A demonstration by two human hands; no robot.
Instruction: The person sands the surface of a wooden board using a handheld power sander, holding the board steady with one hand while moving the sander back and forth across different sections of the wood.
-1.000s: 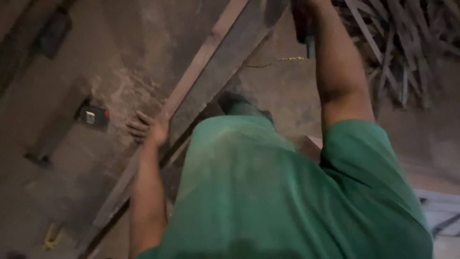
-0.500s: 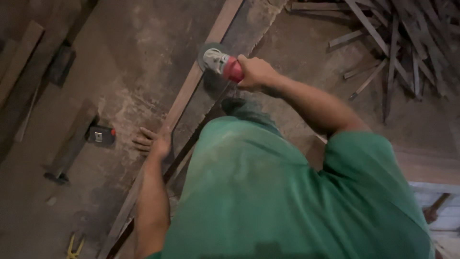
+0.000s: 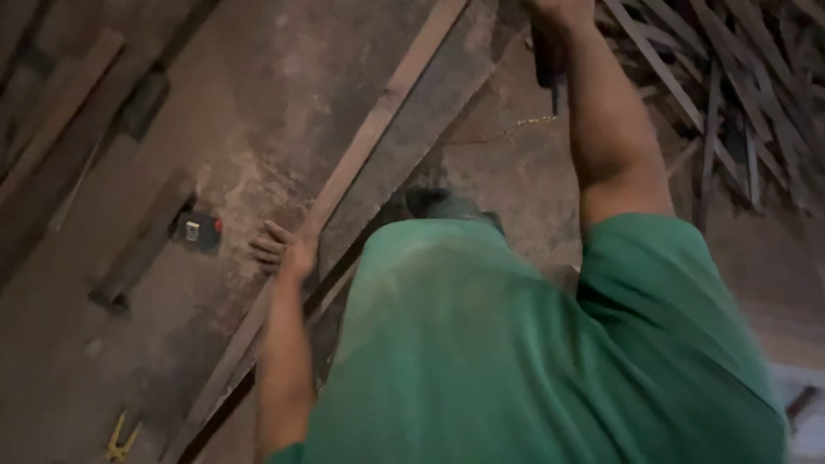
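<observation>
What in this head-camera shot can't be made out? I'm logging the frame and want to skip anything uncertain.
Head view only:
- Right hand: cut off by the top edge; its grip is hidden.
- Dark tool below it: only a stub shows, blurred; kind unclear.
- Left hand on the long plank: palm side hidden.
- Plank's near part: covered by the green shirt.
- Small black box: too small to identify.
</observation>
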